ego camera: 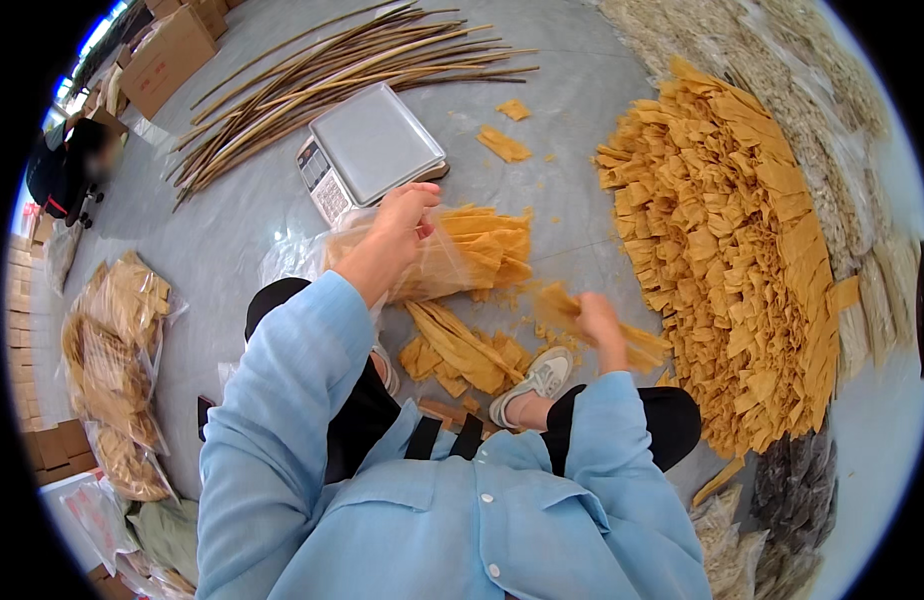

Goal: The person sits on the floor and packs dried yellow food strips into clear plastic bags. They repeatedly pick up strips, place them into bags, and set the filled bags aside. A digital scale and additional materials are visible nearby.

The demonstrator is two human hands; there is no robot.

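A clear plastic bag point(342, 251) lies in front of me, holding a stack of dried yellow sheets point(492, 244) that stick out of its right-hand mouth. My left hand point(408, 214) is above the bag with fingers curled on the film near its mouth. In my right hand point(601, 322) is a flat bundle of yellow sheets point(558, 307), blurred, held over the floor near my right shoe. Between my feet lies a loose yellow strip bundle point(458, 337) with broken pieces around it.
A digital scale point(378, 142) stands beyond the bag. Long thin sticks point(342, 75) lie behind it. A large heap of yellow sheets point(721, 262) rises at the right. Filled bags point(121, 360) lie at the left. A person point(64, 165) and a cardboard box point(168, 64) are at the far left.
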